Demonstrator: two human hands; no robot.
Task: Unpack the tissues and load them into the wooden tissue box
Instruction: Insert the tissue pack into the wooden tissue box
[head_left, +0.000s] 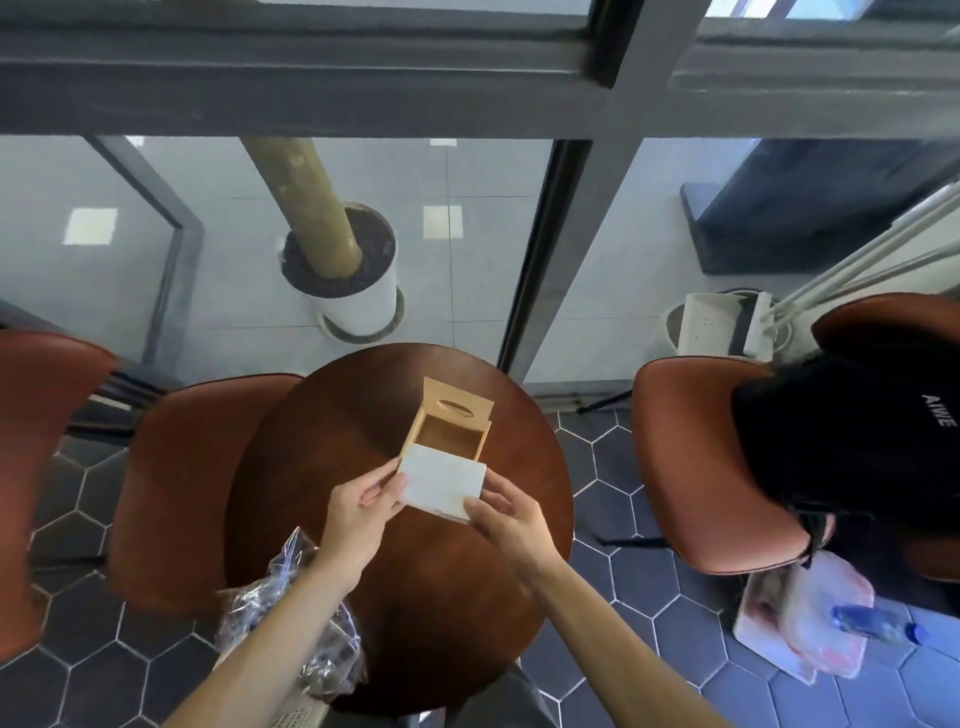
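A white stack of tissues (442, 483) is held over the near end of the open wooden tissue box (448, 432), hiding that end. My left hand (361, 512) grips the stack's left edge and my right hand (506, 514) grips its right near corner. The box stands on the round dark wooden table (322, 467); its far half shows a bare inside. Its lid (458, 401), with an oval slot, is pushed back toward the far end. Crumpled clear plastic wrapping (291, 613) lies at the table's near left, partly under my left forearm.
Brown chairs (171, 483) stand left and right of the table; a black garment (857, 431) hangs on the right chair. A white planter (358, 301) with a trunk stands behind glass. A bag with a blue bottle (831, 623) lies on the floor right.
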